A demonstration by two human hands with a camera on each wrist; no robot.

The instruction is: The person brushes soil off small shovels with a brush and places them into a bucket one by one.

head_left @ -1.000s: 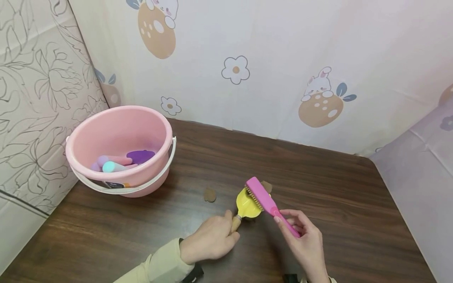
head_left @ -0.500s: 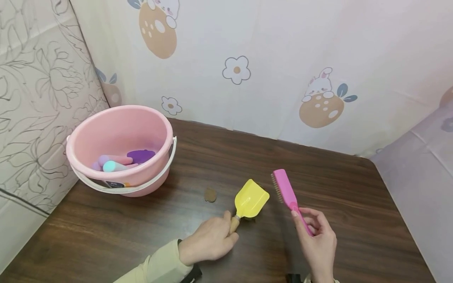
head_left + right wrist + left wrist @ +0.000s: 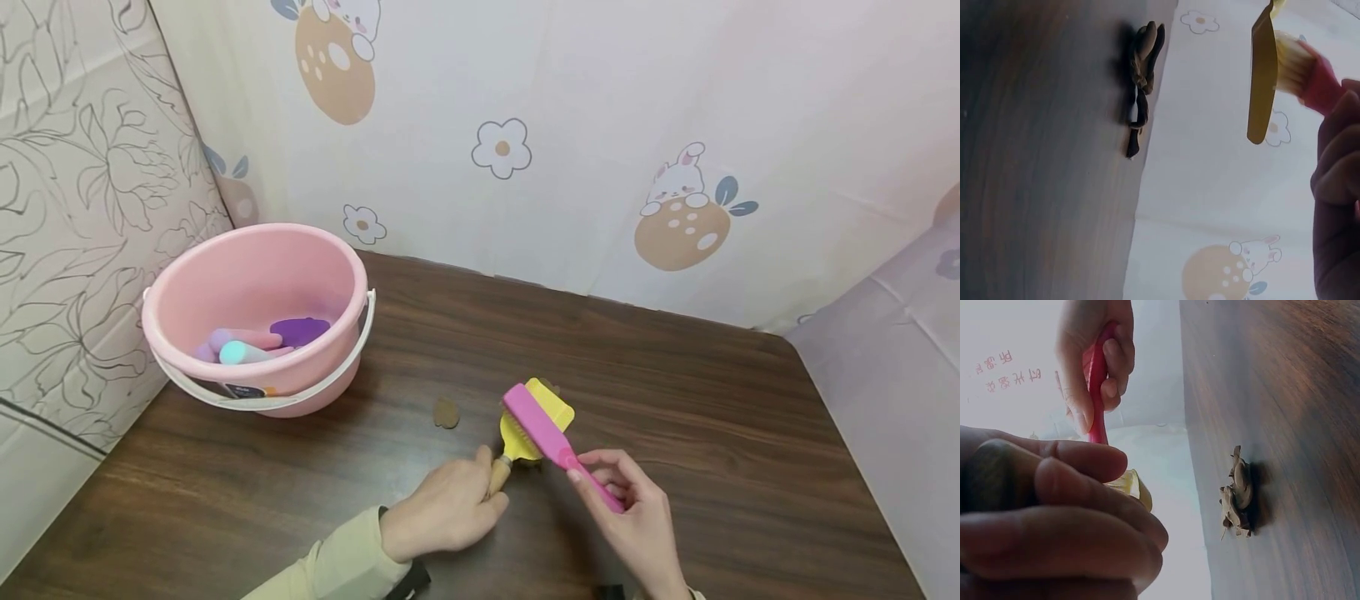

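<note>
My left hand [image 3: 446,510] grips the wooden handle of a small yellow shovel [image 3: 557,405], its blade pointing away to the right. In my right hand [image 3: 636,512] a pink brush [image 3: 542,427] is pinched by its handle, its head lying across the shovel blade. The right wrist view has the pale bristles right at the yellow blade [image 3: 1263,81], which is raised above the table. Brown, dry-looking curled leaves [image 3: 1238,494] lie on the table below; one piece [image 3: 446,413] shows left of the shovel and others peek out partly hidden around the blade.
A pink bucket [image 3: 354,271] with a white handle stands at the left, holding several purple, pink and turquoise pieces. The dark wood-grain table [image 3: 712,400] meets patterned cloth walls [image 3: 585,100] at the back and sides.
The right hand swung the brush off the shovel to the right, then back left over the blade, nearer the shovel's neck. My left hand and the shovel have barely moved.
</note>
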